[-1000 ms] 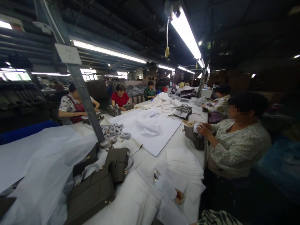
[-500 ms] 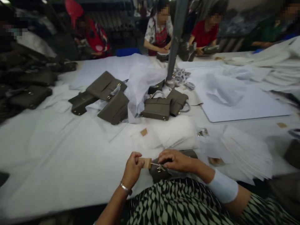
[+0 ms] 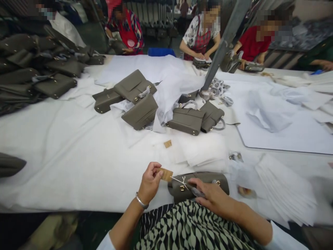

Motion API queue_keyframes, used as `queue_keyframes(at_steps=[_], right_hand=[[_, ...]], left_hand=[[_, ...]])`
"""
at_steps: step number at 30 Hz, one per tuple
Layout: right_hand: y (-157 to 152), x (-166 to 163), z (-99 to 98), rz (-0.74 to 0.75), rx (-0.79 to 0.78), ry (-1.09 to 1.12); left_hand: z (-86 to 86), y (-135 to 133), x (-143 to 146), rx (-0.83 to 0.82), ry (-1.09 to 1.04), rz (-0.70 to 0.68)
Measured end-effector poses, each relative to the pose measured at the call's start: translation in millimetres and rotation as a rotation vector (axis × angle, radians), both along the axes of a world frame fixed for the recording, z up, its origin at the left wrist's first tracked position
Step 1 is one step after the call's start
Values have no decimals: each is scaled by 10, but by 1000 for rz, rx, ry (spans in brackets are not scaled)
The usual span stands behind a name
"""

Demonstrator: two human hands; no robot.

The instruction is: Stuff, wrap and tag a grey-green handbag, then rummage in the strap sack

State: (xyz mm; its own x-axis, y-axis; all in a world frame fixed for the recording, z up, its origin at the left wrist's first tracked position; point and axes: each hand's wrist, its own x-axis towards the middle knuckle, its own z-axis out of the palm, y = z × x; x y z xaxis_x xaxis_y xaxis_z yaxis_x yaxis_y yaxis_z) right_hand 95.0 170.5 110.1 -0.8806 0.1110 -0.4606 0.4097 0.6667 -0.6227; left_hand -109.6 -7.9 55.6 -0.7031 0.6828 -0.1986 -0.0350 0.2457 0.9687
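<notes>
White table (image 3: 65, 156): left hand (image 3: 151, 182) pinches tag (image 3: 166, 174) (brown) beside grey handbag (image 3: 208, 177).

Nothing legible is showing anywhere in the head view. The brown card tag (image 3: 166, 174), being held at the near edge of the table (image 3: 65, 156), is showing a plain face, and any print on it is too small to tell. The grey bag (image 3: 208, 177) lying beside it is showing no brand mark that can be read. A second loose tag (image 3: 168, 143) farther up the table is likewise looking blank at this size. The pale round patch (image 3: 130, 42) on a co-worker's red top is blurring into a spot, with no letters to make out.
</notes>
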Motion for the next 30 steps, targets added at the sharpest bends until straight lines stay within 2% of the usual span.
queue_keyframes(at_steps=[2, 6, 9, 11, 13, 16, 18, 21, 25, 27, 30], right_hand=[[-15, 11, -7, -49, -25, -9], [-99, -10, -93, -18, 94, -21], [-159, 9, -150, 1, 125, 14], [-184, 54, -176, -54, 97, 43], [-201, 124, -204, -114, 67, 64], [-223, 236, -252, -151, 22, 86], [-234, 277, -270, -129, -9, 117], [-232, 262, -265, -1, -55, 151], [-202, 210, -280, 124, -20, 135], [-192, 212, -303, 131, 8, 142], [-183, 218, -300, 80, -33, 189]], left_hand=[[184, 68, -31, 44, 81, -61], [473, 418, 5, 149, 157, -146], [617, 808, 149, 216, 219, -298], [652, 1061, 222, 259, 230, -412], [586, 1263, 203, 277, 222, -447], [284, 1411, -2, 214, 82, -343], [29, 1405, -164, 154, -61, -299], [-252, 1302, -283, 131, -169, -335], [-349, 1182, -260, 151, -316, -324], [-337, 1187, -245, 137, -366, -351], [-331, 1292, -188, 110, -403, -473]])
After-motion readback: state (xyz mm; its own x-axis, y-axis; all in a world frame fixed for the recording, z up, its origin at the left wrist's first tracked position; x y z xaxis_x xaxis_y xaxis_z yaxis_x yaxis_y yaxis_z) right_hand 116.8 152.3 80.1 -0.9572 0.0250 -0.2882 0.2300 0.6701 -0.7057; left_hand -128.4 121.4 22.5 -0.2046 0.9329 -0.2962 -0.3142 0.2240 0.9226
